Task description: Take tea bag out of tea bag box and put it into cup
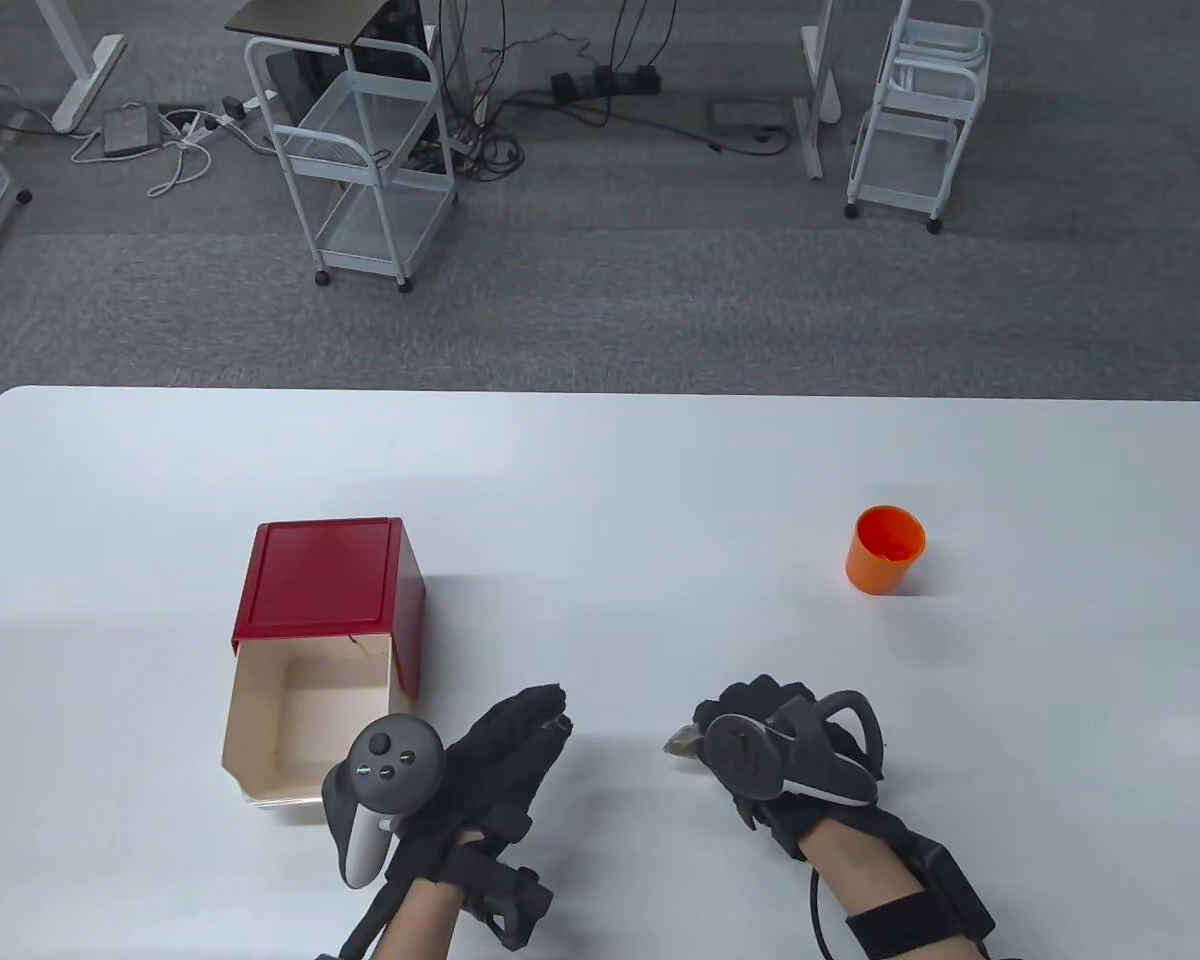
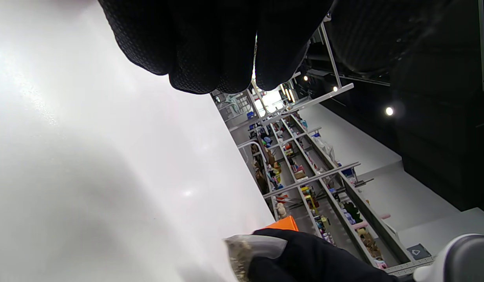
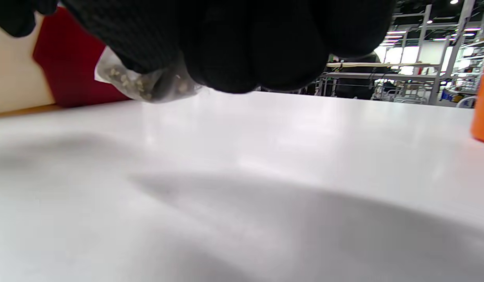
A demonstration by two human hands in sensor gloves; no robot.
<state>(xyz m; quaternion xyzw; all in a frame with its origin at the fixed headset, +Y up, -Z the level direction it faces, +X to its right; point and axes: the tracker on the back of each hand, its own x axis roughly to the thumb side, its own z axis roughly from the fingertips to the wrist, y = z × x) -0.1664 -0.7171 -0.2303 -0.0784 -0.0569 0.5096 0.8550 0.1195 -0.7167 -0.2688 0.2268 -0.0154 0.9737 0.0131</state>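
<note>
The red tea bag box [image 1: 332, 580] stands at the left of the table, its cream drawer [image 1: 300, 720] pulled out toward me; the drawer looks empty. My right hand [image 1: 760, 735] grips a translucent tea bag [image 1: 682, 742] just above the table, right of the box. The bag also shows in the right wrist view [image 3: 142, 80] and in the left wrist view [image 2: 251, 250]. The orange cup [image 1: 885, 549] stands upright to the far right, well beyond my right hand. My left hand [image 1: 515, 745] hovers beside the drawer with its fingers extended and holds nothing.
The white table [image 1: 600, 470] spreads wide around the box and cup. Beyond its far edge, on the grey floor, stand white wire carts [image 1: 365, 150] and cables.
</note>
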